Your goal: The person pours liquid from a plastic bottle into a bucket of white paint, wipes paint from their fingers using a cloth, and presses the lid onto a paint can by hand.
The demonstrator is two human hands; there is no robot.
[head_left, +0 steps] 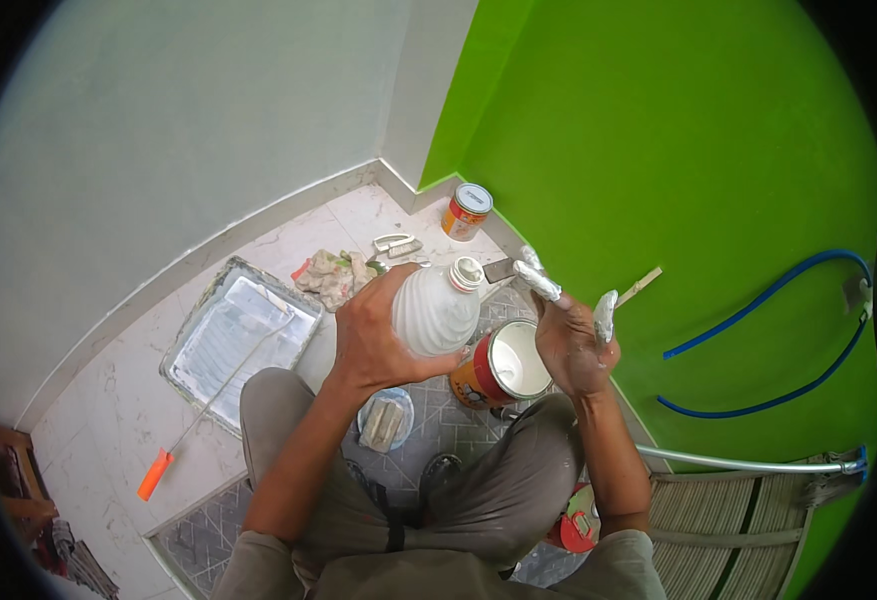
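Note:
My left hand (366, 330) is wrapped around a ribbed, whitish plastic bottle (430, 318), tilted slightly, its uncapped mouth smeared white. To its right my right hand (573, 345) is raised, fingers apart, thick white paint coating some fingertips. Just below, between the hands, stands an open paint can (520, 360) with white paint inside and on its rim. A wooden stick (642, 286) shows beside my right hand; its lower end is hidden behind the fingers. A flat metal blade (499, 269) lies between bottle and hand, partly covered.
At left lies a paint tray (180, 345) with a roller (156, 474) across it. Crumpled rags (336, 278) and a closed can (467, 212) sit near the corner. A block on a round lid (386, 420) lies between my knees. Blue hose (758, 300) hangs on the green wall (658, 150).

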